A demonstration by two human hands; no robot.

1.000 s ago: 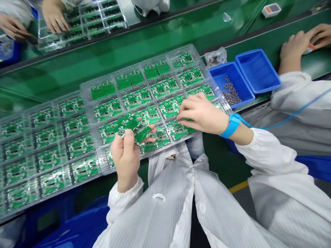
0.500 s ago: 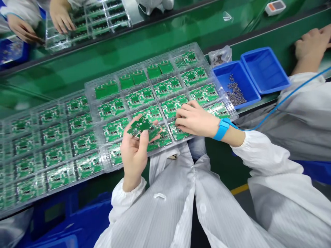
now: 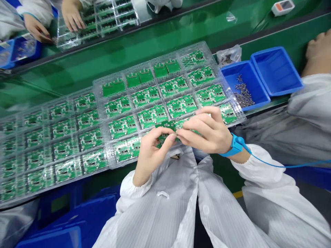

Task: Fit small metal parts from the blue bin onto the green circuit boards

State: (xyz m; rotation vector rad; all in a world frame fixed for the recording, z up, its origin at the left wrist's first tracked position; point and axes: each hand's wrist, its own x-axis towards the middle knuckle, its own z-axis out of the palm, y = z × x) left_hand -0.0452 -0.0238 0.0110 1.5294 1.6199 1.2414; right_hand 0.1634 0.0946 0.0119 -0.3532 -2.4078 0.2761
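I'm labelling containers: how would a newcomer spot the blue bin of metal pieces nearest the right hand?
Start at the clear tray of green boards beneath the right hand. Past its right edge, two blue bins sit side by side; take the left bin. Unlike its neighbour, it shows heaped metallic pieces.

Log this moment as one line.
left hand: holding green circuit board, partly hidden | right hand: meeting left hand | beneath: clear tray of boards | beside tray: blue bin, small metal parts
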